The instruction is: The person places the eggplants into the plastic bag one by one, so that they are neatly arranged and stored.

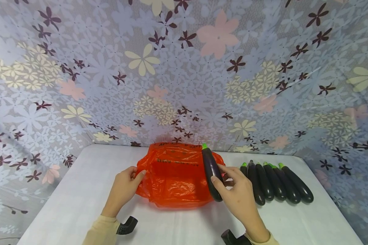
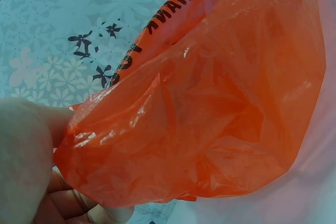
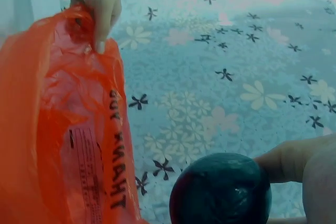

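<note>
A red plastic bag [image 1: 181, 183] with black lettering lies on the white table, its mouth spread toward the back. My left hand [image 1: 127, 185] pinches the bag's left edge between thumb and fingers, and the left wrist view shows the thin bag [image 2: 210, 119] stretching away from that grip. My right hand [image 1: 237, 192] holds an eggplant [image 1: 211, 170] by its middle, green stem end up and tilted away, overlapping the bag's right side in the head view. From the right wrist, the rounded dark end of the eggplant [image 3: 223, 192] shows close up beside the bag.
Several more eggplants [image 1: 276, 183] lie side by side on the right of the white table [image 1: 89, 183], stems toward the back. A flower-patterned cloth [image 1: 184, 85] hangs behind the table and along its sides. Black wrist-worn devices [image 1: 127, 225] sit at both sleeves.
</note>
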`<state>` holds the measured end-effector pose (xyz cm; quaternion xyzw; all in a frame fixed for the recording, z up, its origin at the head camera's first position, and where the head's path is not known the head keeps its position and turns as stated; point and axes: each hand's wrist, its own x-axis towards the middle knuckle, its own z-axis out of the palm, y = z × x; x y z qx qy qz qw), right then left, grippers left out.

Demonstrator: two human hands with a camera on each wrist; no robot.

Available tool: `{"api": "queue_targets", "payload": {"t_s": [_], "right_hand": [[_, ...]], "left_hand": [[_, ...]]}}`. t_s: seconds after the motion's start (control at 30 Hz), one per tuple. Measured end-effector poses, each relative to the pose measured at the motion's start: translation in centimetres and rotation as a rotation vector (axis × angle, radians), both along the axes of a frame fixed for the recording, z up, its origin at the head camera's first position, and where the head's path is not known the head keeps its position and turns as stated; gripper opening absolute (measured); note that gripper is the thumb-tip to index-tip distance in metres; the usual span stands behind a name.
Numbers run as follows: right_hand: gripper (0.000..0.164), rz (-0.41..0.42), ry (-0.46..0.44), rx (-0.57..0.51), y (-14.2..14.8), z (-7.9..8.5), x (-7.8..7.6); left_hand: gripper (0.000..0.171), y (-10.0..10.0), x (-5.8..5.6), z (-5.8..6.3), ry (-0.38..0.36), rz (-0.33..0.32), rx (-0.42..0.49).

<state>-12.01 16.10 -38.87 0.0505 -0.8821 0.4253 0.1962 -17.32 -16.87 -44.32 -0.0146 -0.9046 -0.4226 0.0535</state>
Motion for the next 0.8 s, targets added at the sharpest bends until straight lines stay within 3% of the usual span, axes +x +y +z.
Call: {"api": "queue_targets", "payload": {"t_s": [0.5,0.8], "right_hand": [[0.038,0.092,-0.09,-0.068,-2.4,-0.4,0.5],[0.036,0.135,-0.167,-0.08,-3.9,-1.1,0.7]], "left_hand": [[0.026,-0.1,0.0,0.0,0.009,-0.006,-0.015],[0.025,0.0,-0.1,-0.2,-0.028,0.017,-0.007]]}}
